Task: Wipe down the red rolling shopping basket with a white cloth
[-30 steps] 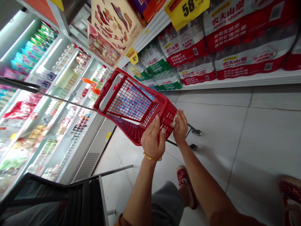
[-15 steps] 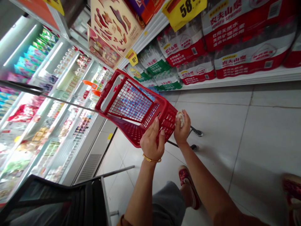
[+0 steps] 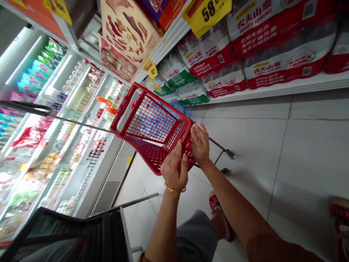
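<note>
Basket, red plastic [image 3: 186,127], on a wheeled frame [image 3: 219,146]; both hands at its near end.
Left hand [image 3: 174,168], gold bracelet [image 3: 175,189] at the wrist: fingers laid together on the basket's edge, thumb apart from them; cannot tell whether they grip. Right hand [image 3: 200,143]: on the near corner, just beside the left, fingers slightly bent and a little parted; palm side hidden, so cannot tell whether anything is pinched there. Basket tilted in view, above the tiled floor [image 3: 251,142], between a lit chilled cabinet [image 3: 107,193] and a low shelf [image 3: 268,86] of red-wrapped bottle packs [image 3: 225,82]. Green-wrapped packs [image 3: 193,95] lie beyond its far side. Black seat-like object [image 3: 107,233] at lower left, partly out of view.
</note>
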`<state>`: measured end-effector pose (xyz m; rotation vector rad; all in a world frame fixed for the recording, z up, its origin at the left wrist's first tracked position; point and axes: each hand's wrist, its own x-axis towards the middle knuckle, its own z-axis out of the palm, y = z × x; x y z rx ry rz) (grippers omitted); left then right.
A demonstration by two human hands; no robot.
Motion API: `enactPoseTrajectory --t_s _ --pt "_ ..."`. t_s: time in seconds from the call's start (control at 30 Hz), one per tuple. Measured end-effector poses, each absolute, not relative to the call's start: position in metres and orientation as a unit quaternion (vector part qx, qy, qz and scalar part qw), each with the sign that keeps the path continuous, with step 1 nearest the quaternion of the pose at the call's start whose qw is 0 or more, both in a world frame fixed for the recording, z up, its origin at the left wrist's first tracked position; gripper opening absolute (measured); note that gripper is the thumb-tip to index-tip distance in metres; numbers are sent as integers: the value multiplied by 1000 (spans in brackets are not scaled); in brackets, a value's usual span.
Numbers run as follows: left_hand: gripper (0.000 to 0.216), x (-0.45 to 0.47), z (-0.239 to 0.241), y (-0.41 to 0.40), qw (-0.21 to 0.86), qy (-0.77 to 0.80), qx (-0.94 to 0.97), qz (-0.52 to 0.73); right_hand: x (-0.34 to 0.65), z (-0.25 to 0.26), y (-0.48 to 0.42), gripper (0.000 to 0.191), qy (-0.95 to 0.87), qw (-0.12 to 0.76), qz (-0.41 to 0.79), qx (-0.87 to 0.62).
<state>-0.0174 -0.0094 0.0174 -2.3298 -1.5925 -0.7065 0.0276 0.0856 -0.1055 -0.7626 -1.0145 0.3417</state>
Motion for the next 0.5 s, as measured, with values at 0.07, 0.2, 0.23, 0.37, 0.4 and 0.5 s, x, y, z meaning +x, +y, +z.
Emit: enactPoseTrajectory --t_s 0.07,0.2,0.23,0.37,0.4,0.5 --pt "48 -18 17 -9 114 -547 -794 -241 25 -113 84 53 -474 784 175 -360" --pt "47 -18 19 -9 113 -551 -791 -240 22 -127 77 56 -482 774 171 -373" --pt "47 -18 19 -10 113 -551 -791 -241 21 -131 75 55 -484 771 172 -377" --pt "45 -20 20 -11 110 -555 -786 -247 19 -150 65 50 -486 750 194 -405" --pt "45 -21 20 -11 107 -557 -784 -251 19 -155 63 51 -486 746 194 -412" --pt "44 -26 19 -13 94 -558 -781 -265 19 -166 58 55 -493 741 185 -417"
